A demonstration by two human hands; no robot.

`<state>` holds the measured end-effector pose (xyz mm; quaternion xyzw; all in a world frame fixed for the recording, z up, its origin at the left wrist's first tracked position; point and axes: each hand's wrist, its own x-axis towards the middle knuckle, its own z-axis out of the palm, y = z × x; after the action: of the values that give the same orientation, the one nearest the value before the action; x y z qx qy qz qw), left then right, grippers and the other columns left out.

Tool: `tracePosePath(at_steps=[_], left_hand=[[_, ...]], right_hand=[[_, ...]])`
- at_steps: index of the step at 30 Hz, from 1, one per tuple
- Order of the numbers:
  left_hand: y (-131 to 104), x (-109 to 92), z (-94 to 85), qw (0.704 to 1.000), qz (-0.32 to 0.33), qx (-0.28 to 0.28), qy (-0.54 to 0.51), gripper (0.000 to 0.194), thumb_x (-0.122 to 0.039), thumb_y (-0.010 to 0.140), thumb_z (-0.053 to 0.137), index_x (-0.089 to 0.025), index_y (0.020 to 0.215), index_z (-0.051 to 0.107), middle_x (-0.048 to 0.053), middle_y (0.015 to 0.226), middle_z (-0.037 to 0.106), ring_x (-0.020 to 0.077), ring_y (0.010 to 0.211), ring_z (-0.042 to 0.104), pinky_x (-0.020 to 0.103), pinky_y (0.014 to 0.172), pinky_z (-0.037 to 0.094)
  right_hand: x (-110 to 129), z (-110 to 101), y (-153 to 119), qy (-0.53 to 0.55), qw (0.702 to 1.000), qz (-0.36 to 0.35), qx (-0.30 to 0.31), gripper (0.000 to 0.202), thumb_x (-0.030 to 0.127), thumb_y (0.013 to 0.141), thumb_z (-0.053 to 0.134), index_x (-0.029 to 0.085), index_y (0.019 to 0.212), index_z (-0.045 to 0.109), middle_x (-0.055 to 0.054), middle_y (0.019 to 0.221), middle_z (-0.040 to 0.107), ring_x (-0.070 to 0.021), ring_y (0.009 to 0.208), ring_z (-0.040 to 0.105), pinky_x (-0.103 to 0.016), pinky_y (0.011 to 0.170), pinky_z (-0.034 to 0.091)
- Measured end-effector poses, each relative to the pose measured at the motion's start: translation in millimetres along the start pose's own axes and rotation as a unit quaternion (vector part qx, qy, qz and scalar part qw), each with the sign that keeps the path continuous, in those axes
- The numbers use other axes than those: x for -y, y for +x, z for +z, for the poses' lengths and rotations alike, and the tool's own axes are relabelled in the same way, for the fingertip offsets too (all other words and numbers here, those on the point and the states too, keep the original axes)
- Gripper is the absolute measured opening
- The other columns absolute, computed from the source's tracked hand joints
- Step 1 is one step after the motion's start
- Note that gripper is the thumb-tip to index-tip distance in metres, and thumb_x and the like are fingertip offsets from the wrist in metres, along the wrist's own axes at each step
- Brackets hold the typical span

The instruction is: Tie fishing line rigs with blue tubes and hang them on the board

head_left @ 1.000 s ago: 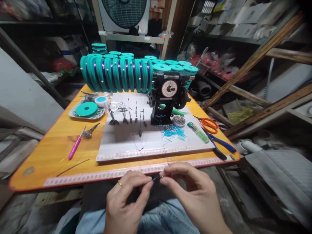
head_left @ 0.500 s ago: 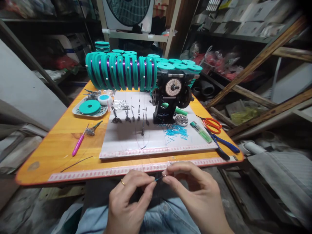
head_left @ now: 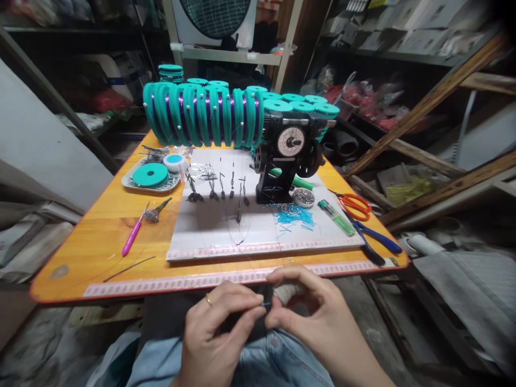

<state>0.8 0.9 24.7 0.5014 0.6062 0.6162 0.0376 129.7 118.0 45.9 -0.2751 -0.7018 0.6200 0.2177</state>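
Just beyond the table's front edge, my left hand [head_left: 226, 325] pinches a short, thin blue piece [head_left: 266, 305] between thumb and fingertips. My right hand [head_left: 312, 306] is curled close beside it, index finger raised and the thumb near another fingertip; whatever it grips is too small to make out. Fine line runs from the board towards my hands, faint. A pile of similar blue pieces [head_left: 296, 217] lies on the white board [head_left: 209, 231], beside a small dish of metal bits [head_left: 303, 197]. Dark weights on lines [head_left: 238, 215] hang over the board.
A black winder [head_left: 276, 177] carries a row of teal spools [head_left: 203, 115]. On the left are a tray [head_left: 129, 185] with a teal disc [head_left: 150, 174] and a pink-handled tool [head_left: 132, 236]. Orange scissors [head_left: 357, 207], blue-handled pliers [head_left: 381, 239] and a green case [head_left: 336, 217] lie right.
My right index finger has lifted away from the thumb, widening that hand's curl. My left hand has shifted slightly right, still pinching the blue piece. The whole view has shifted slightly.
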Motion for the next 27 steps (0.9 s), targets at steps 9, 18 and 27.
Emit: tracePosePath(at_steps=[9,18,27], left_hand=[[-2,1,-0.1,1.0,-0.002,0.005,-0.03,0.02,-0.002,0.082,0.069,-0.02,0.092,0.069,0.002,0.078,0.071,0.0131,0.072,0.069,0.022,0.066,0.058],[20,16,-28.8,0.989,0.071,0.037,0.124,0.023,0.001,0.082,0.065,-0.02,0.091,0.064,-0.001,0.078,0.071,0.0141,0.077,0.068,0.035,0.091,0.052],[57,40,-60.9,0.933,0.139,0.147,0.299,0.013,-0.01,0.092,0.056,-0.019,0.094,0.065,0.004,0.084,0.069,0.017,0.078,0.059,0.038,0.085,0.044]], right_hand=[[7,-5,-2,-0.132,0.975,-0.176,-0.034,0.014,0.02,0.082,0.075,0.032,0.089,0.076,0.003,0.079,0.074,-0.0138,0.07,0.066,-0.021,0.062,0.053],[-4,6,24,-0.173,0.964,-0.183,-0.086,0.011,0.019,0.096,0.056,0.023,0.089,0.063,0.0,0.089,0.069,-0.015,0.085,0.065,-0.025,0.071,0.05],[-18,1,49,-0.392,0.861,-0.284,-0.155,0.011,0.012,0.093,0.055,0.019,0.092,0.063,-0.01,0.103,0.065,-0.0272,0.101,0.051,-0.045,0.089,0.046]])
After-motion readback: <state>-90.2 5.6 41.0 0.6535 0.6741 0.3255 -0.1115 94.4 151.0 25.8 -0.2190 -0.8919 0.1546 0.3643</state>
